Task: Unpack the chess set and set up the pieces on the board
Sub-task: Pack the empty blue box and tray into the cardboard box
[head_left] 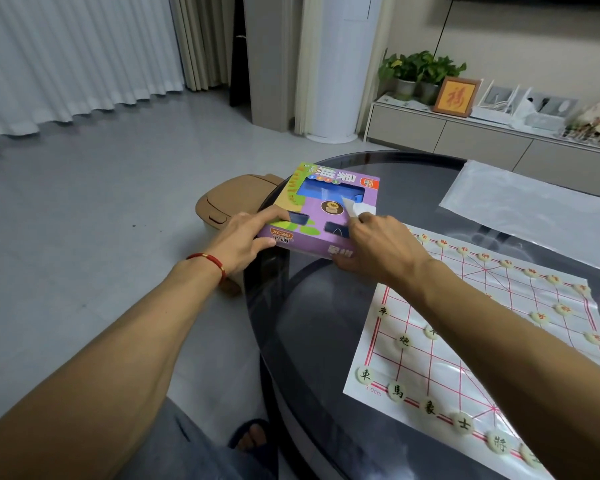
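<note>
A purple chess set box with a blue window lies at the left edge of the round dark glass table. My left hand grips the box's near left corner, thumb at its side and fingers on top. My right hand holds the box's near right corner and pinches a small white slip above the lid. The paper board with red lines lies to the right, partly under my right forearm. Several cream round pieces stand along its near and far rows.
A clear plastic sheet lies on the table's far right. A tan lidded bin stands on the floor just left of the table. Behind are a low cabinet with plants and a framed picture. My foot in a sandal is below.
</note>
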`<state>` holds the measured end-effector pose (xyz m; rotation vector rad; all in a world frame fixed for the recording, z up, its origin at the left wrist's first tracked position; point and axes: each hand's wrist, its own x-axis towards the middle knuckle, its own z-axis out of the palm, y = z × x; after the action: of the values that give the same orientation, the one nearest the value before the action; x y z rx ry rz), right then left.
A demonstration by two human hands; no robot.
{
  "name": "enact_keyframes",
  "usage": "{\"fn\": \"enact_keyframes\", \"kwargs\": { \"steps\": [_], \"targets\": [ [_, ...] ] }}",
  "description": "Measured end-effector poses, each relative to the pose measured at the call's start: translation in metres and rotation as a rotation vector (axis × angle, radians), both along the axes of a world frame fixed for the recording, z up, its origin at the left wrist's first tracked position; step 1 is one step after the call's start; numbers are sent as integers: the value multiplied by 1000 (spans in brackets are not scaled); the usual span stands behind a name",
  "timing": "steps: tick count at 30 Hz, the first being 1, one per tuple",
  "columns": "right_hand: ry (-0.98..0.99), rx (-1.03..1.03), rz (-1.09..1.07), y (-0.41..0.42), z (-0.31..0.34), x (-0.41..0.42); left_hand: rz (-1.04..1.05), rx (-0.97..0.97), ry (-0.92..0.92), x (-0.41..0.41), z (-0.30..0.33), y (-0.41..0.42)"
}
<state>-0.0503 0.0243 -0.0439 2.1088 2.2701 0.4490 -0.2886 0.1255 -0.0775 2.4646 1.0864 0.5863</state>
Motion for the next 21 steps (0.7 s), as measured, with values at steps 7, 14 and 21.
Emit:
{"fn": "enact_keyframes", "kwargs": {
  "steps": [7,14,21],
  "targets": [
    [16,26,23,3,8,3,-29,-311,-416,-5,5,-4],
    [29,31,36,2,4,7,-15,-431,-599,-8,7,-10],
    [38,47,41,5,2,8,78,-368,-610,-4,8,-14]
  ]
}}
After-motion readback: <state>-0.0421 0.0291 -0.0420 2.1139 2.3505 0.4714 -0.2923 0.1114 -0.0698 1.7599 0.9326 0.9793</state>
